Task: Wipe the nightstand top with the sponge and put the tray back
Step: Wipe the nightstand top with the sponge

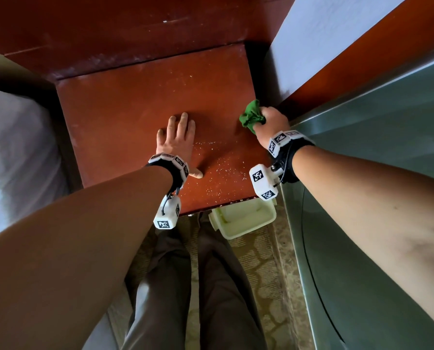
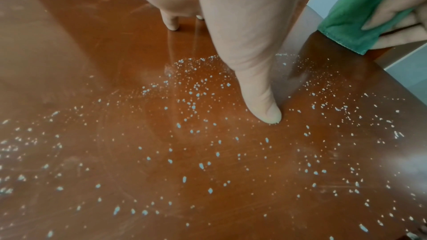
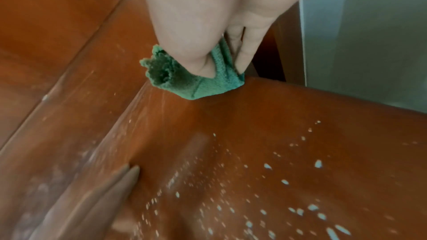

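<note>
The red-brown nightstand top (image 1: 140, 117) is strewn with small white crumbs (image 1: 223, 165) toward its front right. My left hand (image 1: 176, 137) lies flat on the middle of the top, fingers straight and spread, thumb (image 2: 265, 110) pressing among the crumbs. My right hand (image 1: 271, 122) grips a bunched green cloth sponge (image 1: 251, 116) at the right edge of the top; in the right wrist view the green sponge (image 3: 203, 83) touches the wood under my fingers. A pale cream tray (image 1: 243, 219) sits on the floor below the front edge.
A bed with white sheets (image 1: 16, 157) stands to the left. A wall (image 1: 324, 39) and a grey-green cabinet side (image 1: 375, 173) close in on the right. A wooden headboard panel (image 1: 135, 29) rises behind. My legs (image 1: 185, 286) stand on patterned carpet.
</note>
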{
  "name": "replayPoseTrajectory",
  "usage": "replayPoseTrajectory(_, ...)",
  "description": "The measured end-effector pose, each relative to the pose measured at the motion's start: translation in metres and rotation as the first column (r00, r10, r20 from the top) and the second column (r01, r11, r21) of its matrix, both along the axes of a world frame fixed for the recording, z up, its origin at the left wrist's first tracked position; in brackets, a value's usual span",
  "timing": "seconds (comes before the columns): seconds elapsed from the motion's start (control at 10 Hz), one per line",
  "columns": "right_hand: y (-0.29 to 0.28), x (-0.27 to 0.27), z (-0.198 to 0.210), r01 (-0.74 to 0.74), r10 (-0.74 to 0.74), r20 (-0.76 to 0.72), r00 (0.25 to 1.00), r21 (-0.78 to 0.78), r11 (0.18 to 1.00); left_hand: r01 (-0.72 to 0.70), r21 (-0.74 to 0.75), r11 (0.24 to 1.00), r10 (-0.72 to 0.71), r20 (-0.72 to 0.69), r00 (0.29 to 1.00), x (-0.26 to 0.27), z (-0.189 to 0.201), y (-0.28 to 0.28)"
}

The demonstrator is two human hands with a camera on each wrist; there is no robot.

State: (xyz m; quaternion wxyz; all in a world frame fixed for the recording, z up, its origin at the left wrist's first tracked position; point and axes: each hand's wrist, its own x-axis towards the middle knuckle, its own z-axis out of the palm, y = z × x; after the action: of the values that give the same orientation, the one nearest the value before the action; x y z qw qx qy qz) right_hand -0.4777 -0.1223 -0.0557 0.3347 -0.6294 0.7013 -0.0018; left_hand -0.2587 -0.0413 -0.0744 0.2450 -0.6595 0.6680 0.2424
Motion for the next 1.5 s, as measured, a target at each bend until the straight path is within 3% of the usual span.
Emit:
replayPoseTrajectory(0.2,0.039,-0.007,-0.004,-0.343,0.342,0.032,0.939,0.051,0.938,-0.011,0.008,1.000,0.011,-0.006,1.000,0.000,-0.001,0.000)
replayPoseTrajectory(0.4,0.068,-0.017,-0.007,-0.480,0.479,0.033,0.877,0.080,0.874,-0.013,-0.002,1.000,0.013,-0.021,1.000,0.000,-0.001,0.000)
replayPoseTrajectory(0.5,0.061,-0.014,-0.002,-0.412,0.412,0.021,0.911,0.084,0.907,-0.015,-0.009,1.000,0.015,-0.018,1.000,0.001,-0.002,-0.001)
replayPoseTrajectory(0.6,0.042,-0.010,0.004,-0.141,0.138,0.069,0.988,0.034,0.989,-0.013,-0.012,1.000,0.013,-0.013,1.000,0.001,-0.003,-0.001)
replayPoseTrajectory(0.7,0.020,-0.004,0.003,0.072,-0.071,0.067,0.995,-0.015,0.997,-0.010,-0.006,1.000,0.010,-0.001,1.000,0.000,-0.004,0.000)
replayPoseTrajectory(0.8,0.008,0.006,0.000,0.105,-0.103,0.035,0.994,-0.049,0.993,-0.010,0.014,1.000,0.010,-0.004,1.000,-0.001,-0.002,-0.001)
replayPoseTrajectory(1.0,0.020,0.027,-0.004,-0.224,0.224,-0.015,0.975,-0.011,0.975,-0.019,0.000,1.000,0.019,-0.021,1.000,0.001,-0.003,0.001)
replayPoseTrajectory(1.2,0.057,0.024,-0.006,-0.503,0.503,0.029,0.864,0.041,0.863,-0.024,0.001,1.000,0.024,-0.021,0.999,0.001,-0.002,0.001)
replayPoseTrajectory(1.4,0.070,0.017,-0.005,-0.537,0.538,0.031,0.842,0.130,0.834,-0.033,0.007,0.999,0.033,-0.033,0.999,0.001,0.000,-0.001)
replayPoseTrajectory(1.5,0.059,0.020,0.004,-0.420,0.418,0.053,0.907,0.180,0.889,-0.027,0.012,1.000,0.027,-0.032,0.999,0.002,0.002,-0.001)
